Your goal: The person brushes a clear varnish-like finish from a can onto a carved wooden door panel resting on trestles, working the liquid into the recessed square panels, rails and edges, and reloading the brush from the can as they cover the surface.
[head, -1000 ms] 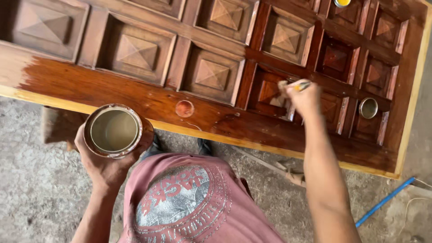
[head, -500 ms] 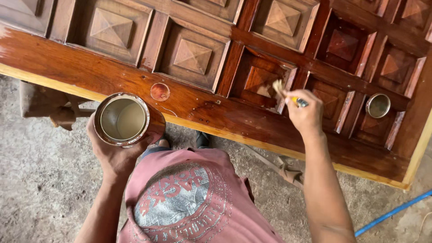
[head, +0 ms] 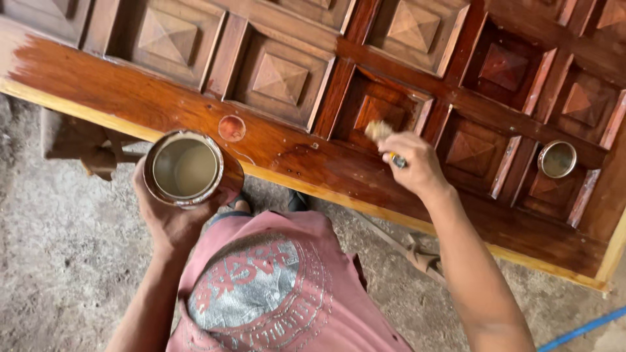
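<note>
I read my right hand [head: 412,163] closed in a grip on a small pale-bristled brush [head: 380,132]. Its long axis runs diagonally, bristles pointing up-left onto a recessed square panel of the dark-stained carved wooden door [head: 313,156]. My left hand [head: 171,215] cups an open round metal tin [head: 185,168] upright, just beside the door's lower edge.

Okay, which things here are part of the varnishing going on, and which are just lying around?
In use:
- brush in the right hand
- open can in the left hand
- panelled wooden door

Lying about:
- small round tin on the door
- blue hose on the ground
</note>
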A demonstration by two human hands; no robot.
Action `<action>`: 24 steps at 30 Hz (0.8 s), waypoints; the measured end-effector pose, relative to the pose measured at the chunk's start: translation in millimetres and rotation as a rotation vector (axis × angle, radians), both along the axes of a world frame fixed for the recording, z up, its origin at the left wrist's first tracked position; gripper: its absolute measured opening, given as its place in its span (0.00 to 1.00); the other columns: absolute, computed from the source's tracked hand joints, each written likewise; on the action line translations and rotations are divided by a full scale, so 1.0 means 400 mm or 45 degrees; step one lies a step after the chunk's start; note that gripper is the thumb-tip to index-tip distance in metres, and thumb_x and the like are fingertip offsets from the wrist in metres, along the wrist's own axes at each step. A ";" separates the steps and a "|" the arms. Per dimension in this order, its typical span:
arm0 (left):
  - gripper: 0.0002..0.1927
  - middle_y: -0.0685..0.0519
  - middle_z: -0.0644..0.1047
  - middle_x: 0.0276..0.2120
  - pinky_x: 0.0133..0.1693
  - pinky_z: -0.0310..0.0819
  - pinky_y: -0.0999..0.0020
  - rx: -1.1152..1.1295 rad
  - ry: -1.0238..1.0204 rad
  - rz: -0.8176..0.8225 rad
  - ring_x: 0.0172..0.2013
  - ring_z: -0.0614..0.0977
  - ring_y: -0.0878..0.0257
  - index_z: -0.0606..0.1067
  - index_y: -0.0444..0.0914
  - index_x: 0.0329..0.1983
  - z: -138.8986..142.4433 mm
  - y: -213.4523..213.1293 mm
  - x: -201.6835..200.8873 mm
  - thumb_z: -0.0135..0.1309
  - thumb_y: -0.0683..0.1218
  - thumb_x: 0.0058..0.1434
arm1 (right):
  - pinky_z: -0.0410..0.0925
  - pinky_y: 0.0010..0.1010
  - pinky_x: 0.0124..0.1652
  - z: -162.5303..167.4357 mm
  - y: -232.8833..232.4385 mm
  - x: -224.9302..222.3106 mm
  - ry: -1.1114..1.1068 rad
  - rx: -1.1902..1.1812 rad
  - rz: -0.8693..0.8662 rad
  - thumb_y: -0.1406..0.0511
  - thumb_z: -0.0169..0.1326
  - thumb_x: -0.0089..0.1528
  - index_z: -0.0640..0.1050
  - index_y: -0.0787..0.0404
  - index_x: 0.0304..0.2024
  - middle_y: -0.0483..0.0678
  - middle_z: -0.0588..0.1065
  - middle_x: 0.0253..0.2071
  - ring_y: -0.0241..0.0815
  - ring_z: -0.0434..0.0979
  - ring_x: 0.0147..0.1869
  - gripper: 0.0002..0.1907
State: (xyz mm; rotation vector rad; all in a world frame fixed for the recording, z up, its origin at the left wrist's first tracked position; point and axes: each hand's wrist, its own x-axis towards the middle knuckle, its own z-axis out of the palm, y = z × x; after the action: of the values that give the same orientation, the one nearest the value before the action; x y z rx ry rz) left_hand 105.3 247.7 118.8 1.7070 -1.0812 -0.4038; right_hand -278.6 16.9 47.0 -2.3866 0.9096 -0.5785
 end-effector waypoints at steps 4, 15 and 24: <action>0.52 0.47 0.71 0.64 0.68 0.68 0.62 -0.001 0.086 -0.016 0.63 0.74 0.59 0.59 0.33 0.70 -0.004 0.016 -0.017 0.77 0.53 0.50 | 0.73 0.37 0.42 0.029 -0.017 -0.007 0.242 0.493 -0.308 0.70 0.65 0.58 0.85 0.56 0.43 0.50 0.83 0.39 0.47 0.82 0.40 0.11; 0.50 0.45 0.71 0.63 0.67 0.69 0.61 0.063 0.021 -0.054 0.63 0.75 0.57 0.57 0.33 0.69 0.002 0.021 -0.029 0.75 0.50 0.52 | 0.77 0.31 0.37 -0.085 -0.065 0.063 -0.132 0.155 -0.529 0.65 0.63 0.63 0.83 0.58 0.36 0.49 0.81 0.38 0.40 0.83 0.40 0.04; 0.51 0.45 0.73 0.61 0.65 0.69 0.60 0.105 -0.145 -0.069 0.61 0.76 0.56 0.58 0.32 0.69 0.015 0.003 -0.031 0.77 0.51 0.50 | 0.75 0.45 0.42 -0.074 -0.279 -0.007 0.458 0.176 -1.027 0.65 0.59 0.61 0.81 0.65 0.33 0.61 0.80 0.33 0.57 0.83 0.37 0.08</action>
State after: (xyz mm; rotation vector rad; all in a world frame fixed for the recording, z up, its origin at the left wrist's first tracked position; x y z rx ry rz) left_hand 93.0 249.1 124.6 1.7943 -1.2102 -0.3938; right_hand -281.5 -94.5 17.3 -1.9615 2.0255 -0.3374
